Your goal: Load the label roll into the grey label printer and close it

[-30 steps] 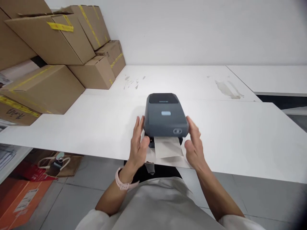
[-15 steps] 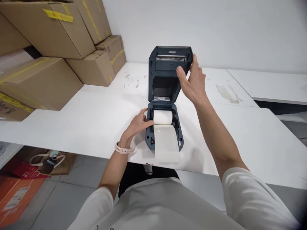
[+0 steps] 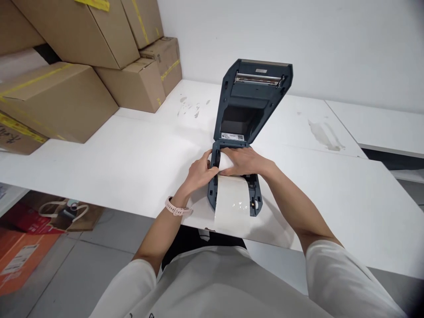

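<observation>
A dark label printer (image 3: 210, 201) stands on the white table with its lid (image 3: 260, 90) raised and tilted back. Inside sits a white label roll (image 3: 225, 161), from which a pale strip of labels (image 3: 232, 201) runs out over the front. My left hand (image 3: 200, 171) is closed on the printer's left side, fingers at the outer wall and thumb inside by the roll's end. Across the roll lies my right hand (image 3: 243, 161), its fingers curled over it and covering the right part. The fingertips of the right hand are partly hidden.
Cardboard boxes (image 3: 66, 101) with yellow tape are stacked at the left back. A white wall (image 3: 298, 35) rises behind the table (image 3: 149, 145). On the floor at the lower left are a paper bag (image 3: 89, 218) and an orange box (image 3: 26, 260).
My right hand has left the lid and come down onto the label roll. The lid stays up; the printer is turned slightly. My left hand keeps its place at the left side.
</observation>
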`<action>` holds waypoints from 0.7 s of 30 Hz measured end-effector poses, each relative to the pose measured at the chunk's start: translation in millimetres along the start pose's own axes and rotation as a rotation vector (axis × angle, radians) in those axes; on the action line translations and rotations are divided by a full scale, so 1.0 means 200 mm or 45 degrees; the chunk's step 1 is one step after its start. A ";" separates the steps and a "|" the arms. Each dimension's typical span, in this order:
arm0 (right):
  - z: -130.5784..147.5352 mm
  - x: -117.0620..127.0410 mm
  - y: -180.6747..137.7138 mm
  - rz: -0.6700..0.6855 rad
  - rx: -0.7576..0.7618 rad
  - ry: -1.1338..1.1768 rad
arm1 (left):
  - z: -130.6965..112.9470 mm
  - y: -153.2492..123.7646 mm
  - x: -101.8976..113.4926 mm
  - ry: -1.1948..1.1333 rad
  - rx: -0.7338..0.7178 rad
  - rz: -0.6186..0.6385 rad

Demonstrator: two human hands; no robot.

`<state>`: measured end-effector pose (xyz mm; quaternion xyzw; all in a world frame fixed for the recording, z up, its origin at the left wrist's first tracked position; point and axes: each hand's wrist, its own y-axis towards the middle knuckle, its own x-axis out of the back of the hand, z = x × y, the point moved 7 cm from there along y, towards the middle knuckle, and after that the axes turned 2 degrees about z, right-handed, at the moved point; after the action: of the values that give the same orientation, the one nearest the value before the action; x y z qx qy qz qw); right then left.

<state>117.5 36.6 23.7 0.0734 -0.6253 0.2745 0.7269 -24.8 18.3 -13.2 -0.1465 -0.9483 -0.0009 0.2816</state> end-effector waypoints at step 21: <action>-0.91 -0.47 -0.65 -0.766 -0.392 1.452 | -0.01 -0.01 -0.01 -0.023 -0.013 0.033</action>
<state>332.8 -18.7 -72.1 -0.0169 -0.1268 -0.0372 0.9911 -23.6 16.4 -12.8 -0.1602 -0.9488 -0.0008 0.2721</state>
